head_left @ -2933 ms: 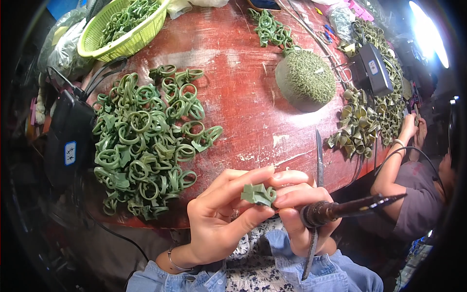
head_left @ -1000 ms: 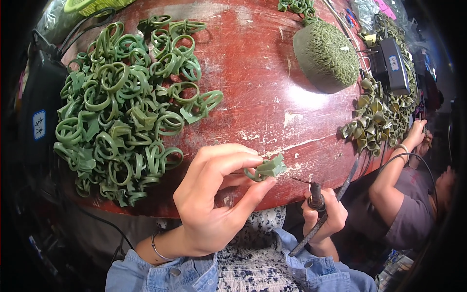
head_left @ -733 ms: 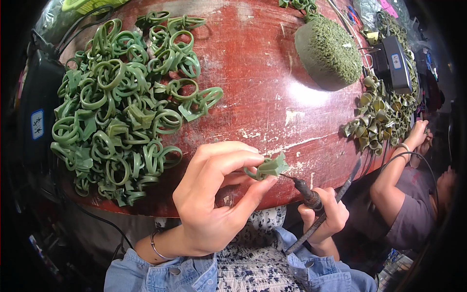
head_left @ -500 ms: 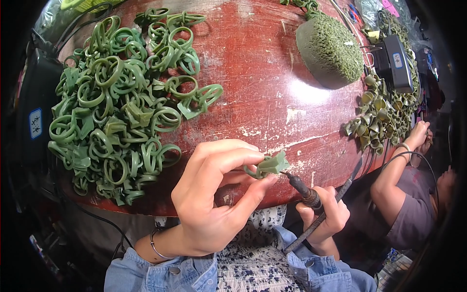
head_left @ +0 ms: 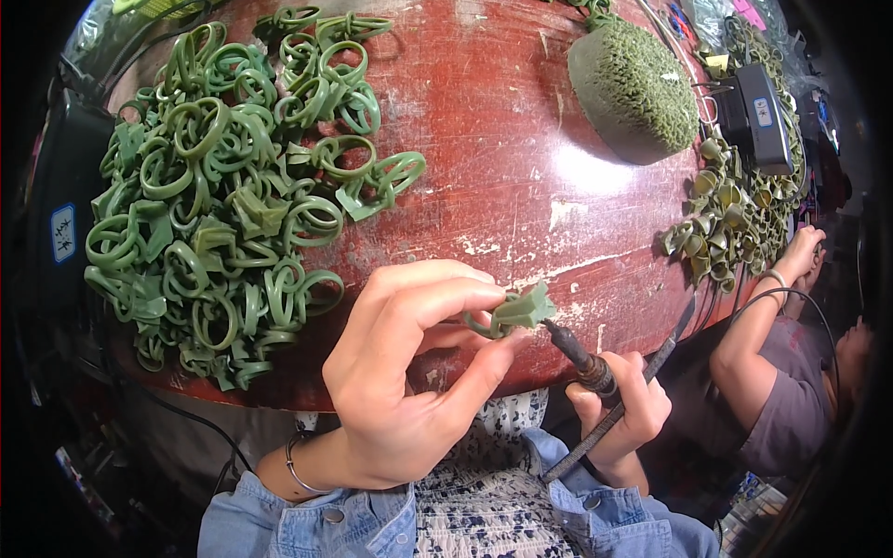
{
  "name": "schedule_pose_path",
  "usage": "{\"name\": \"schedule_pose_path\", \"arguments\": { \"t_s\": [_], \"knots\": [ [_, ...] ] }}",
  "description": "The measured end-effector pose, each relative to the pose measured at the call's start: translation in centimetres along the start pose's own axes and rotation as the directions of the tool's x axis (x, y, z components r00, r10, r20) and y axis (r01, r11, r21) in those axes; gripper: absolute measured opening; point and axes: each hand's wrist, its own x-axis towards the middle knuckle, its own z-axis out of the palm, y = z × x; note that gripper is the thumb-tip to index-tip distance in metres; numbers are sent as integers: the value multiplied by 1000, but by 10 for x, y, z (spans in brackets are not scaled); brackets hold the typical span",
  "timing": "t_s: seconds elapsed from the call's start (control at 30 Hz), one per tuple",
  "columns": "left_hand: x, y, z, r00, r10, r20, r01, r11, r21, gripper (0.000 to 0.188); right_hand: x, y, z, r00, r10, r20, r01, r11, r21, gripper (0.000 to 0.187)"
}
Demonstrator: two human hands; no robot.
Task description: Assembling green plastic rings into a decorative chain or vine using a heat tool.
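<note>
Tabletop [head_left: 474, 177], scuffed red (co-worker [head_left: 789, 395] beside it); left grip [head_left: 395, 377] pinches green ring [head_left: 525, 311], right grip [head_left: 631, 409] clasps iron [head_left: 575, 353] and file [head_left: 597, 428].

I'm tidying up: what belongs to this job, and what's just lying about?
In use:
green waxy ring piece, left hand
dark pen-shaped tool and long dark bar, right hand
probably green ring pile

Apparently idle:
round rough green block
heaped olive curled pieces
</note>
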Motion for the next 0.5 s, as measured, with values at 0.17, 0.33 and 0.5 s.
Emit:
{"name": "schedule_pose_path", "arguments": {
  "t_s": [0.17, 0.33, 0.5],
  "knots": [
    [0, 0, -1, 1000, 10, 10, -10, 1000, 6, 34, 0, 0, -1, 1000, -3, -3, 3, 1000, 1, 39],
    [1, 1, 0, 1000, 1, 8, -1, 1000, 16, 34, 1, -1, -2, 1000, 3, 1, -3, 1000, -6, 39],
    [0, 0, -1, 1000, 11, 15, -11, 1000, 7, 35, 0, 0, 0, 1000, 2, -1, -2, 1000, -7, 38]
  ]
}}
